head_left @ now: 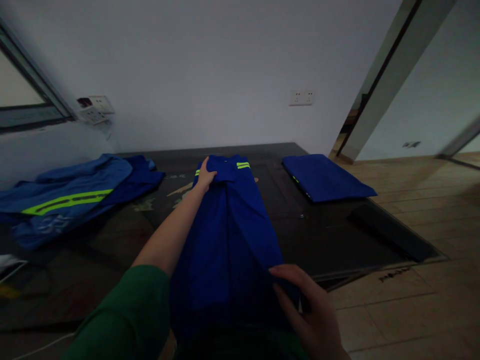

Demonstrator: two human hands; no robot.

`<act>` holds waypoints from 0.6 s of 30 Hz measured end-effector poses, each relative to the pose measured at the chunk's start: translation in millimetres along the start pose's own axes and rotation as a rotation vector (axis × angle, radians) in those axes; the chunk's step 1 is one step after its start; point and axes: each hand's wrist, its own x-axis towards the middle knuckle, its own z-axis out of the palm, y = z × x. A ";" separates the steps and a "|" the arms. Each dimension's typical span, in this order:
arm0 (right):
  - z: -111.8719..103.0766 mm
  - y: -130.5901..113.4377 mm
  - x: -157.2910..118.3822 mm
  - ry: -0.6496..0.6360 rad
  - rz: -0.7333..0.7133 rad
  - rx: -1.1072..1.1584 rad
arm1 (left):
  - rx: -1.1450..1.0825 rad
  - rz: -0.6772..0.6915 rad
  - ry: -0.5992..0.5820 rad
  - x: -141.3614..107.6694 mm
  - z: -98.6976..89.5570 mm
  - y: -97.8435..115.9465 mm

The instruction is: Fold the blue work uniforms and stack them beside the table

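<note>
A blue garment (217, 240) with yellow-green stripes near its far end lies lengthwise on the dark table (318, 230), its near end in shadow close to my body. At the garment's far left corner, my left hand (206, 176) rests on the cloth with thumb and fingers apart. My right hand (305, 305) pinches the right edge of the cloth near the table's front, between thumb and fingers. Part of the right hand's grip is dark and hard to see.
Several blue garments (71, 195) with a yellow-green stripe lie heaped at the left. On the right are a folded blue garment (326, 177) and a dark flat object (392, 232). A wall with sockets (302, 97) stands behind; a white cable runs at lower left.
</note>
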 end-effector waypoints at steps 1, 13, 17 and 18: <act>-2.7 -1.6 1.0 0.010 0.002 0.004 | 0.057 0.052 -0.009 3.7 -2.7 3.8; 31.3 22.2 -29.1 -0.736 0.056 0.106 | 0.564 0.021 -0.164 -22.8 -42.4 -28.2; 35.1 23.7 -32.0 -0.808 0.102 0.095 | 0.574 0.091 -0.131 -32.4 -44.1 -36.1; 34.8 23.1 -31.8 -0.821 0.116 0.097 | 0.605 0.131 -0.095 -36.1 -43.9 -35.1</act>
